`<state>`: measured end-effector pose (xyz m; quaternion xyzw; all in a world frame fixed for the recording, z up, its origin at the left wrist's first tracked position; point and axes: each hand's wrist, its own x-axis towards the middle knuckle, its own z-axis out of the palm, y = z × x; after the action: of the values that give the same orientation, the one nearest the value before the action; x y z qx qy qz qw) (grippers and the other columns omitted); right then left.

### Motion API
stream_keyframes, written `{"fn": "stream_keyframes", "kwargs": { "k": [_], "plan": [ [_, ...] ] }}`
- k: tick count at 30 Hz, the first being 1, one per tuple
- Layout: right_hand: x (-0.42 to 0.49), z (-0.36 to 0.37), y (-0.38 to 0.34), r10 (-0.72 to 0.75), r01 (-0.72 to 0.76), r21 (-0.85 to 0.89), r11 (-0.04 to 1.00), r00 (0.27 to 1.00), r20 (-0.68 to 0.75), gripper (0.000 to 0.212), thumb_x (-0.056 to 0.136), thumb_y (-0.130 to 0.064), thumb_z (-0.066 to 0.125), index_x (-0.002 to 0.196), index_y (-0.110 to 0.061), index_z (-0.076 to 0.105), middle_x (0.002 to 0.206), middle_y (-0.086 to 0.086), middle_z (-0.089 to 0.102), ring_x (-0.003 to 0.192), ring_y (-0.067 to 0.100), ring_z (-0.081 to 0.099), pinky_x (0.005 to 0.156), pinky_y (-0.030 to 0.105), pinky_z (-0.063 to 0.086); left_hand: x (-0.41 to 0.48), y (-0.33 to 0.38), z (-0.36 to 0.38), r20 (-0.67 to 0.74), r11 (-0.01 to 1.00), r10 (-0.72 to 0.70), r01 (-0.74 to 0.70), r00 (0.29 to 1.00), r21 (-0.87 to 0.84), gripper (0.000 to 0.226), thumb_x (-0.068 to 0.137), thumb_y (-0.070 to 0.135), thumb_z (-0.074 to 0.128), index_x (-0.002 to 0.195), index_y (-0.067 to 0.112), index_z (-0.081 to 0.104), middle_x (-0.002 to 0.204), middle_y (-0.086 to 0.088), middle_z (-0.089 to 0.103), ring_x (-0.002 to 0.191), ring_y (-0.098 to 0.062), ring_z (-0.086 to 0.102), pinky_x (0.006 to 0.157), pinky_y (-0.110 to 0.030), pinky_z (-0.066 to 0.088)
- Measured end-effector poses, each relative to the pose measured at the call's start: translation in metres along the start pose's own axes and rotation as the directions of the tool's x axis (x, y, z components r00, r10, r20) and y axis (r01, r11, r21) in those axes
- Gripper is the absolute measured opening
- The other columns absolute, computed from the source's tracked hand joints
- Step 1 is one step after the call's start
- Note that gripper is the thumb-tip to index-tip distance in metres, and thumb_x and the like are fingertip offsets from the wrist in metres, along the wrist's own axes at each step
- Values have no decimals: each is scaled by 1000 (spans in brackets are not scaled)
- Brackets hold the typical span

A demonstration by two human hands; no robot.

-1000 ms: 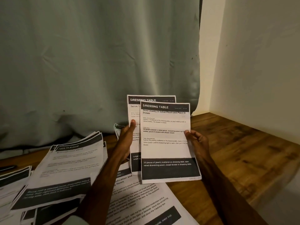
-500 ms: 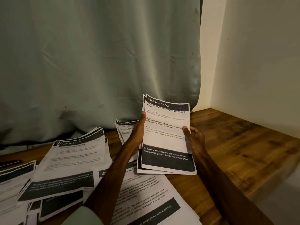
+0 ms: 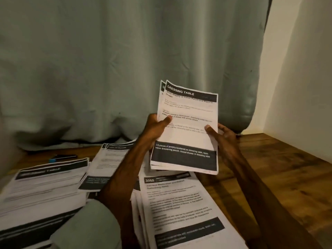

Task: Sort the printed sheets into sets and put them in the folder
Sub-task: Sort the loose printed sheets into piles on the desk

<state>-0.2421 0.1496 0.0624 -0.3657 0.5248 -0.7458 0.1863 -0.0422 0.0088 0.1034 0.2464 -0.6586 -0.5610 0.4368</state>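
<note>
While the held set (image 3: 186, 133) of sheets headed DRESSING TABLE stands raised over the wooden table (image 3: 273, 169), only thin edges of its rear sheets show. The left hand (image 3: 155, 129) pinches the set's left edge, thumb on the print. The right hand (image 3: 223, 139) clamps its right edge, fingers partly hidden behind. Below the set lie blurred stacks (image 3: 46, 187), cut off by the frame; left of it lies a dark pen (image 3: 63, 157).

The held top sheet (image 3: 186, 130) is headed "DRESSING TABLE". A sheet on the bench (image 3: 181, 209) bears "3565". The left stack's top sheet (image 3: 45, 184) reads "TABLE", blurred.
</note>
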Motion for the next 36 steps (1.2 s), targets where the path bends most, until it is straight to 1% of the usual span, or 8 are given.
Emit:
{"fn": "stream_keyframes", "kwargs": {
  "k": [3,9,18,22,26,29,33,36],
  "plan": [
    [-6,34,-11,49,-44,-41,998,991,125,32,93,-29,73,120,-13,69,105,5,78,92,24,76,76,38,59,-10,17,-52,-166,998,48,-55,985,-39,24,96,19,70,117,9,69,109,-3,75,80,-13,75,65,-26,61],
    [-13,70,4,126,-123,-55,991,990,57,15,101,-17,61,112,-11,70,95,8,78,74,21,74,61,30,59,-35,-9,-137,-445,1000,-5,-6,896,-25,29,97,15,68,125,7,65,115,-7,71,79,-10,68,58,-20,55],
    [-32,63,85,211,-199,-291,936,977,8,9,96,-2,65,101,-7,70,93,16,76,76,35,74,59,35,57,-46,-70,-165,-493,987,-161,127,855,-102,31,97,13,68,126,3,64,127,-16,68,95,-24,66,77,-34,53],
    [-38,62,101,250,-234,-280,931,968,23,8,96,0,63,102,-4,68,88,21,74,64,34,69,48,31,53,-41,-76,-169,-490,985,-167,129,855,-111,34,97,14,67,129,4,63,126,-15,69,92,-23,67,68,-28,53],
    [-43,61,107,137,-119,-256,959,989,53,10,100,0,58,101,-5,66,86,19,73,56,27,65,45,27,49,-41,-87,-171,-501,980,-195,151,843,-127,35,97,14,68,130,4,63,128,-15,68,95,-23,67,74,-32,54],
    [-41,57,103,2,-17,-285,958,999,-55,13,99,-1,58,103,-7,69,83,11,75,53,18,65,42,23,47,-42,-89,-175,-507,978,-205,156,837,-138,36,96,15,68,131,5,63,128,-14,69,92,-22,67,66,-29,54],
    [-42,52,95,54,-70,-73,995,978,-200,16,99,1,53,104,-6,67,69,8,63,42,12,48,36,19,35,-44,-88,-172,-510,974,-215,146,833,-172,35,97,13,67,131,5,61,129,-15,67,97,-24,66,79,-34,54],
    [-40,49,90,148,-118,131,984,956,-252,17,100,-1,50,98,-10,64,65,7,52,38,9,40,35,18,28,-43,-90,-172,-492,970,-223,142,842,-196,35,95,12,69,129,5,63,128,-14,68,94,-23,69,73,-32,55]
  ]
}}
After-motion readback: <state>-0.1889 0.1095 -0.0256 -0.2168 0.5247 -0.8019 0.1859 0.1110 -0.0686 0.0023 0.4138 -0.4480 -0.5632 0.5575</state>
